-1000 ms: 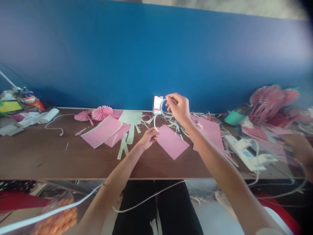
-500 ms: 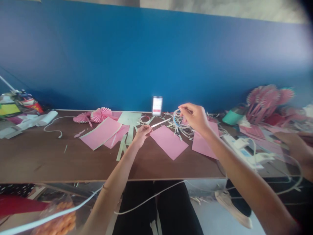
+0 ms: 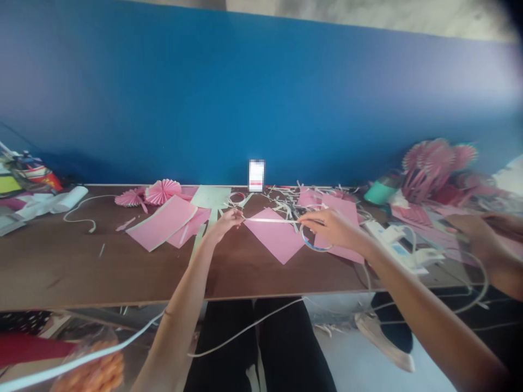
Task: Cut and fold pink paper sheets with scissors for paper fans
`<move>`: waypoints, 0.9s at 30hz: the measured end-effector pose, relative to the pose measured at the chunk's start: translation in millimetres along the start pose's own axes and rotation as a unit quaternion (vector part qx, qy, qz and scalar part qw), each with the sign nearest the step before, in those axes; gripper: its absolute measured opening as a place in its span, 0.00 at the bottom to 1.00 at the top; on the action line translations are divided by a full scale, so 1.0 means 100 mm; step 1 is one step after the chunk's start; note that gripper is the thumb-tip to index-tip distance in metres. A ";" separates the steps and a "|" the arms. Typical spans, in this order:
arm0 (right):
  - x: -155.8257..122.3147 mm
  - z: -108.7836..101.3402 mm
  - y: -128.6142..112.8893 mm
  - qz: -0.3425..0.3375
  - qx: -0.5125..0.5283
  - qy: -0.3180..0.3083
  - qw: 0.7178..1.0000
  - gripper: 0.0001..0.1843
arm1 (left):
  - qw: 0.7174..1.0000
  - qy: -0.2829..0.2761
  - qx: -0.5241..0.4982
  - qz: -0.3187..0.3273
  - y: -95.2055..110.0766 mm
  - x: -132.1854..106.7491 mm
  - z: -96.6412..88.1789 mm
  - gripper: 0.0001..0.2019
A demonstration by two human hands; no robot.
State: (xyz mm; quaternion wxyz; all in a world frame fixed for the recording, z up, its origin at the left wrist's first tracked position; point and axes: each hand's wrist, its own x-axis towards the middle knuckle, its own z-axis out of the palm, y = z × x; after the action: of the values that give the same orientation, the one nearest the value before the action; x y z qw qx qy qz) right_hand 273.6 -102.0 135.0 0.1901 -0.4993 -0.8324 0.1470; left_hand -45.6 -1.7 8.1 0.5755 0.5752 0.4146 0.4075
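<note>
A narrow white strip of tape [image 3: 272, 220] runs taut and nearly level between my two hands. My left hand [image 3: 224, 224] pinches its left end with closed fingers. My right hand [image 3: 335, 227] is closed on the tape at the other end, and the thin ring-shaped tape roll [image 3: 315, 247] hangs below those fingers. Under the strip lies a pink paper sheet [image 3: 281, 245], set cornerwise on the brown table [image 3: 245, 280]. Another pink sheet [image 3: 342, 209] is partly covered by my right hand. Pale-edged pink sheets [image 3: 161, 223] lie left of my left hand.
A second tape ring [image 3: 236, 199] and a phone [image 3: 256, 175] are at the back. White scraps [image 3: 286, 201] lie near them. Pink paper fans [image 3: 163, 191] lie left; more fans [image 3: 439, 158] stand right. A power strip [image 3: 394, 242] and another person's hand [image 3: 476, 234] are right.
My right hand has come down and toward me with the tape roll. The tape strip, slanted before, now stretches level between my hands. My left hand has shifted slightly left.
</note>
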 end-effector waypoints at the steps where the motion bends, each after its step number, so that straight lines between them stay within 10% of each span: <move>1: -0.01 0.00 0.02 0.005 0.003 -0.014 1.000 0.18 | 1.000 -0.009 0.010 -0.004 0.00 -0.01 -0.01 0.16; 8: -0.13 -0.04 0.08 0.035 0.041 -0.078 0.995 0.20 | 0.998 -0.029 0.005 -0.050 0.01 -0.03 -0.09 0.20; 15: -0.16 0.10 0.03 0.071 0.072 -0.100 0.990 0.20 | 0.991 0.063 0.086 -0.083 -0.09 0.12 0.03 0.14; 27: -0.20 0.53 -0.27 -0.029 -0.008 -0.157 0.987 0.18 | 0.953 0.135 0.267 -0.051 -0.18 0.66 0.06 0.12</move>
State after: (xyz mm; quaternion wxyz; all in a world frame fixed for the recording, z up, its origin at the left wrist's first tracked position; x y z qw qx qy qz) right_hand 236.5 -135.1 96.5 0.0573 -0.4475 -0.8671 0.2111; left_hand -18.2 58.6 -10.3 0.3593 0.6254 0.6113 0.3257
